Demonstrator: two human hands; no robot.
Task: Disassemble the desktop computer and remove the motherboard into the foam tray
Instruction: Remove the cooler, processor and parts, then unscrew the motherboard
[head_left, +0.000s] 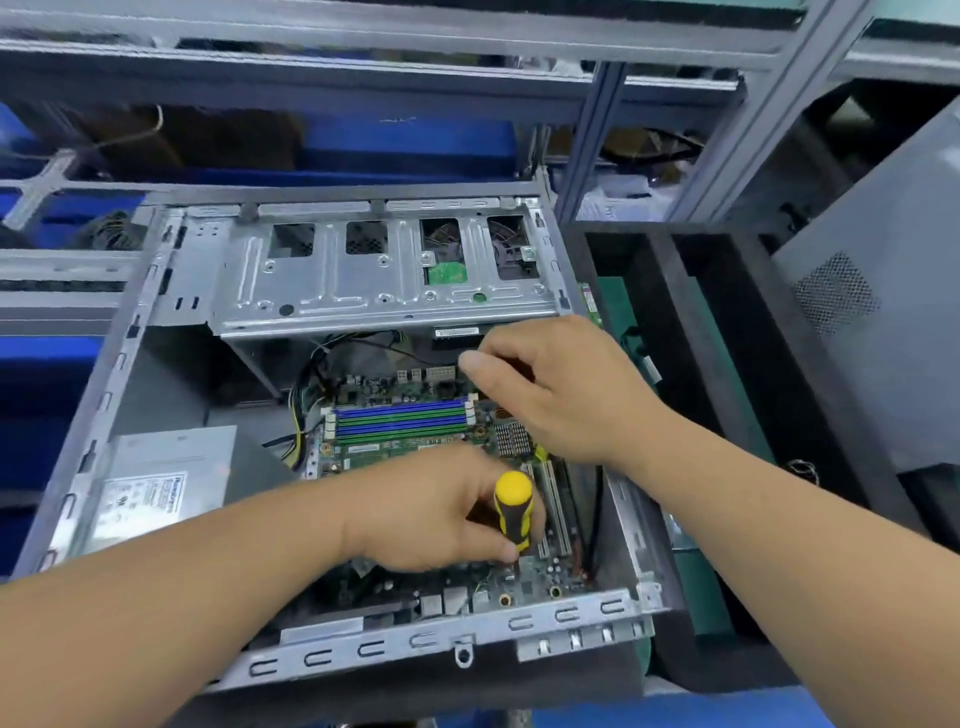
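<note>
An open grey desktop case (130, 364) lies in front of me with its side panel off. Inside sits the green motherboard (395, 447), showing blue and green memory slots. My left hand (431, 514) grips a screwdriver with a yellow and black handle (513, 509), held upright with its tip down on the board's near right area. My right hand (556, 395) hovers over the board's far right side, fingers curled with thumb and forefinger pinched; whether it holds anything is hidden. The dark foam tray (675, 322) stands to the right of the case, with green boards in its slots.
A silver power supply (161, 483) fills the case's left corner. A metal drive cage (384, 270) spans the far side, with cables below it. A grey computer panel (872, 332) leans at the right. Metal shelving and blue bins run along the back.
</note>
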